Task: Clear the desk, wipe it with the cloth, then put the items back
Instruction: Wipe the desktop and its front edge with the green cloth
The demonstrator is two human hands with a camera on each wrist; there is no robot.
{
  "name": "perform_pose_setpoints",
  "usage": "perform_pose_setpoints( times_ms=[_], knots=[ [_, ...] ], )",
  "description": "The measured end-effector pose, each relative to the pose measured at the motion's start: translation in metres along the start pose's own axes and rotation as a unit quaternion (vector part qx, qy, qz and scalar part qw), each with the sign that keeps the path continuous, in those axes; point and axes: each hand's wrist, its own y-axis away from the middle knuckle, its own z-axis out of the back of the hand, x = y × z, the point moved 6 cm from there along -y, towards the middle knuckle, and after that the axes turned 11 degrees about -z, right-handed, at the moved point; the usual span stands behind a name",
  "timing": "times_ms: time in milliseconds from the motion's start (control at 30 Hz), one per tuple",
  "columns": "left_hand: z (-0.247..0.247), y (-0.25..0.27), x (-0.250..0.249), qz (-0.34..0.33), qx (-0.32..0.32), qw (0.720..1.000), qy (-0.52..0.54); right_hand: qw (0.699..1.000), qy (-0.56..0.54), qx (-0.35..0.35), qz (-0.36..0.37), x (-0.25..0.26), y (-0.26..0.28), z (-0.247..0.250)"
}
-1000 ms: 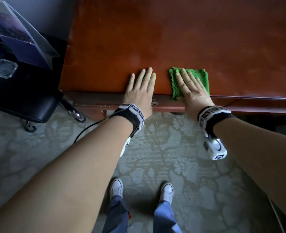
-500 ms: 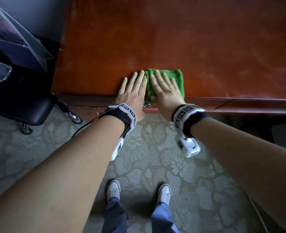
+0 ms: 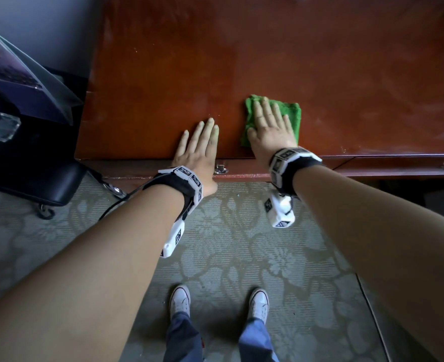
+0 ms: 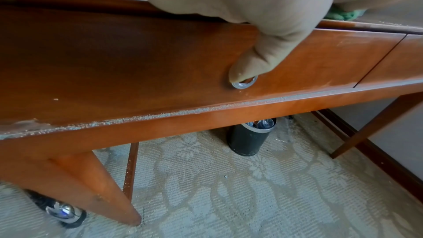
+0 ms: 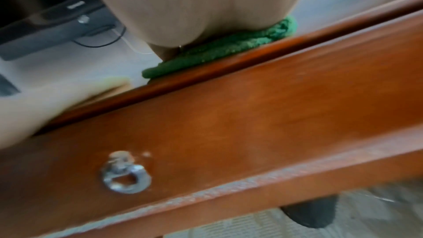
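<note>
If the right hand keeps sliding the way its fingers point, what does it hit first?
Nothing that shows: the right hand, flat on the green cloth, points across bare desk top up to the frame's edge. What lies beyond is out of view.

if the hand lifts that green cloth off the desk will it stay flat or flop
Probably flop: the folded green terry cloth looks soft and bunched at its edges under the flat right hand. It seems light, and likely slides easily over the glossy red-brown wooden desk.

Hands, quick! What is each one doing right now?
Left hand: open, fingers straight, flat on the desk, holding nothing.
Right hand: open, fingers straight, pressing the green cloth onto the desk.
</note>
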Motion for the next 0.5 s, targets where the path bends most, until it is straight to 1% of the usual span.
perform_pose_setpoints(
  times_ms=[100, 167, 233, 300, 367, 400, 467, 500],
  knots=[
    [-0.001, 0.0, 0.0, -0.001, -0.001, 1.0, 0.001, 0.997, 0.004, -0.009, -0.074, -0.05, 0.006, 0.003],
    [0.0, -0.001, 0.0, -0.004, 0.0, 1.0, 0.004, 0.995, 0.002, -0.014, -0.103, -0.06, 0.015, 0.003],
    [0.0, -0.001, 0.0, -0.006, -0.005, 1.0, 0.003, 0.994, 0.002, -0.024, -0.105, -0.048, 0.025, -0.001],
    [-0.001, 0.001, -0.001, -0.005, -0.017, 1.0, 0.011, 0.997, 0.005, -0.023, -0.074, -0.021, 0.033, -0.007],
    [0.002, 0.001, -0.001, -0.003, -0.039, 0.999, 0.024, 0.999, 0.005, -0.006, -0.037, 0.006, 0.036, -0.013],
    [0.003, 0.001, -0.001, -0.006, -0.043, 0.999, 0.03, 1.0, -0.003, 0.006, -0.03, 0.015, 0.036, -0.014],
    [0.006, 0.0, 0.002, -0.017, -0.038, 0.998, 0.054, 0.999, -0.031, 0.019, -0.029, 0.021, 0.028, -0.011],
    [0.006, 0.001, 0.008, -0.006, -0.037, 0.996, 0.076, 0.998, -0.042, 0.024, -0.034, 0.019, 0.022, -0.008]
  ],
)
